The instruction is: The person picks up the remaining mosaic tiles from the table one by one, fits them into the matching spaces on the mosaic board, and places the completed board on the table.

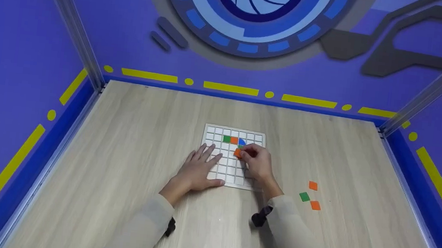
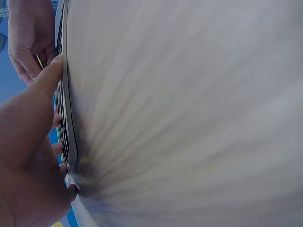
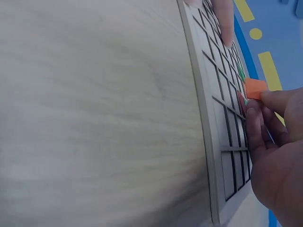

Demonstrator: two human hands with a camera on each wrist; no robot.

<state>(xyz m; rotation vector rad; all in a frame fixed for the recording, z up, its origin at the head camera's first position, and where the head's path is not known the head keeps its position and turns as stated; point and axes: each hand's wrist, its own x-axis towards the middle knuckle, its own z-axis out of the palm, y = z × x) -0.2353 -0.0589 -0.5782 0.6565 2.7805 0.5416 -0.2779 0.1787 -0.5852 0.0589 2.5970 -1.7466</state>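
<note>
Booth walls: blue-purple panels (image 1: 218, 72) are marked with yellow bars and dots, and a large round emblem (image 1: 250, 41) is shown on the back one.
Tabletop: pale wood-grained table (image 1: 128, 143), framed by the walls at the back and both sides.
Grid board: white board (image 1: 230, 179), laid flat near the middle of the table and divided into square cells by dark lines.
Row on the board: a green tile (image 1: 226, 139), an orange tile (image 1: 234, 140) and a blue curved-edged piece (image 1: 241, 142) are set side by side in the upper part.
Left hand (image 1: 197, 171): fingers spread wide, rested on the board's left part, with the thumb laid at the near edge.
Right hand (image 1: 258, 162): a tilted orange square (image 1: 237, 153) is pinched by thumb and fingers over the board, below the blue piece; whether its lower edge is touching cannot be told.
Loose tiles: two orange tiles (image 1: 313, 185) and one green square (image 1: 304, 197) are scattered on the table, right of the board.
Sleeves: beige cuffs (image 1: 282, 206) are worn, with a black device (image 1: 261, 216) at the right wrist.
</note>
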